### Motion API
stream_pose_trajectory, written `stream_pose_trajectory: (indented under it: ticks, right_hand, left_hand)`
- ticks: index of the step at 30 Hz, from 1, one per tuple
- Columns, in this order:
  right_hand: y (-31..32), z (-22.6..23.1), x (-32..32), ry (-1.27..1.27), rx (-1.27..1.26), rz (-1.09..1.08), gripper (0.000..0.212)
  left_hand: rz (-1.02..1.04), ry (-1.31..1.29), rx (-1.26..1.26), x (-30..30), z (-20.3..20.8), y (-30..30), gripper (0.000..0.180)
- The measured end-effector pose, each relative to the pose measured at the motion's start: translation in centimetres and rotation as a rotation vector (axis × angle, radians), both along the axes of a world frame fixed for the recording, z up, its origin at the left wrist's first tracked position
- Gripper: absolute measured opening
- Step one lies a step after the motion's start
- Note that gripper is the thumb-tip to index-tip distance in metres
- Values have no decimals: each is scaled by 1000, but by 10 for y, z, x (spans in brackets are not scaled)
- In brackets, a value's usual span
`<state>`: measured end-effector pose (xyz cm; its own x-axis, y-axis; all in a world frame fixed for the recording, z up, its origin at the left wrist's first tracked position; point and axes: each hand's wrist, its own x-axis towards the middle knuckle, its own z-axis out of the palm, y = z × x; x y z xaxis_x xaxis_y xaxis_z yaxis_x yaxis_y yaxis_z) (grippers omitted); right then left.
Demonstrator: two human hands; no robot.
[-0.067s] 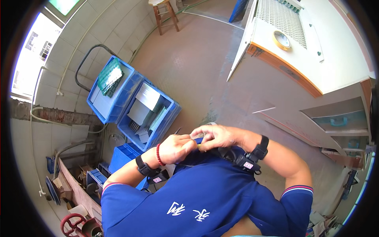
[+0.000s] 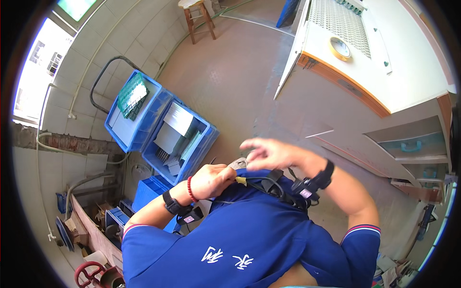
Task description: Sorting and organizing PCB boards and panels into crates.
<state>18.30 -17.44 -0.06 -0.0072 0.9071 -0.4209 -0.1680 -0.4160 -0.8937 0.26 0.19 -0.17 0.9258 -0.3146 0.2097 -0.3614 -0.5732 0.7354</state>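
My left hand point(image 2: 213, 181) is closed in front of my waist, knuckles up, with a red bead bracelet at its wrist. A small yellow piece point(image 2: 241, 181) sticks out from between its thumb and fingers; its kind I cannot make out. Close beside this piece a thin dark cable point(image 2: 261, 178) curves across the front of my blue shirt. My right hand point(image 2: 271, 152) hangs in the air to the right and a little farther out, fingers apart and holding nothing. Black straps with small devices sit on both wrists.
Two blue crates point(image 2: 180, 139) with flat sheets and a green stack stand at the left, by a bent metal handle. A white-topped bench point(image 2: 355, 72) with a tape roll point(image 2: 340, 48) is at the right. A wooden stool point(image 2: 197, 19) stands far back.
My right hand has drawn away from the left one and risen, its fingers spreading. The yellow piece at my left fingertips now shows more plainly.
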Motion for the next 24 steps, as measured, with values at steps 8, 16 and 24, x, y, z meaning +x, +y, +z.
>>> stream_pose_trajectory:
  ticks: [8, 16, 24]
  right_hand:
    - [-108, 65, 105, -196, 33, -627, 27]
    - [-195, 44, 98, -234, -35, -733, 19]
    - [-294, -31, -17, 24, -449, -238, 22]
  left_hand:
    - [-64, 811, -243, 0, 15, 8, 23]
    - [31, 1084, -264, -2, 22, 18, 23]
    - [279, 1273, -625, -25, 21, 45, 21]
